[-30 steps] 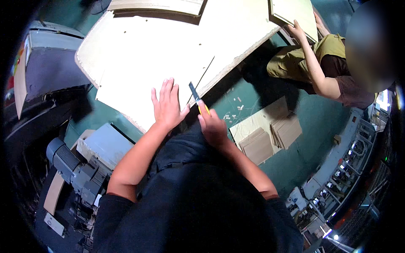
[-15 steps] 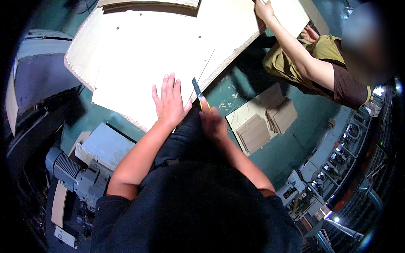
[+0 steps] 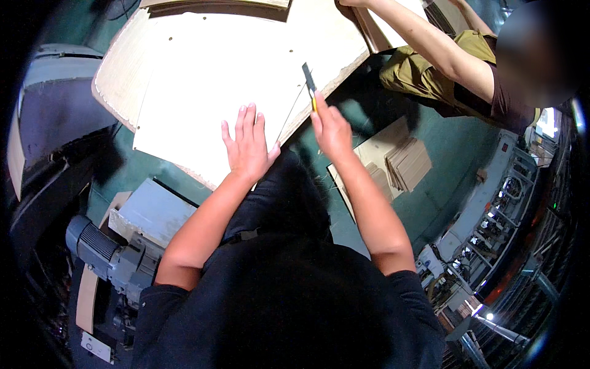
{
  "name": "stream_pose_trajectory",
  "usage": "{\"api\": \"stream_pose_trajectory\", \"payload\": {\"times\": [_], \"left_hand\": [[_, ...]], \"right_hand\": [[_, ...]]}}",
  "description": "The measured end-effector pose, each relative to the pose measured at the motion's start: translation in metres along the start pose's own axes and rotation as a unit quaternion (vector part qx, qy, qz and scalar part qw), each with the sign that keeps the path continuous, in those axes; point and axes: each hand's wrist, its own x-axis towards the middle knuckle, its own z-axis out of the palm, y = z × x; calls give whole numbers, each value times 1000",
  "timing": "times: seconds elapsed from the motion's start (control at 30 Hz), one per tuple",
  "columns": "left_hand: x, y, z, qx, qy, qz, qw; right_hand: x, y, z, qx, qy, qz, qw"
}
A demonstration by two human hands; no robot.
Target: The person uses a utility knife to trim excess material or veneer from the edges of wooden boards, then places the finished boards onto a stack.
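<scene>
L hand: my palm open, flat on pale sheet
R hand: fist closed on utility knife, blade at sheet's right edge
Sheet: lying on floor

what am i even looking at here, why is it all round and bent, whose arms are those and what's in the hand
This is one view from a wide fisheye camera worn on a person's head, looking down, so straight edges curve. The two bare forearms rising from the bottom belong to that person. The left hand lies flat, fingers spread, on a large pale cardboard sheet resting over a green floor. The right hand grips a utility knife, its blade over the sheet's edge. Another person crouches at upper right. A grey motor sits lower left, and small cardboard pieces lie to the right.
</scene>
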Motion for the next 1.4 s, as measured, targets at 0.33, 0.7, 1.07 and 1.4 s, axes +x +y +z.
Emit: {"api": "stream_pose_trajectory", "payload": {"times": [0.33, 0.7, 1.07, 1.4], "left_hand": [[-2, -1, 1, -11, 11, 0, 1000], [-3, 1, -3, 2, 4, 4, 1000], [-4, 1, -1, 4, 14, 1, 1000], [-7, -7, 0, 4, 18, 23, 1000]], "right_hand": [[-97, -41, 18, 82, -82, 24, 993], [22, 3, 3, -10, -2, -19, 1000], [-46, -5, 14, 19, -49, -32, 998], [38, 28, -8, -21, 15, -85, 996]]}}
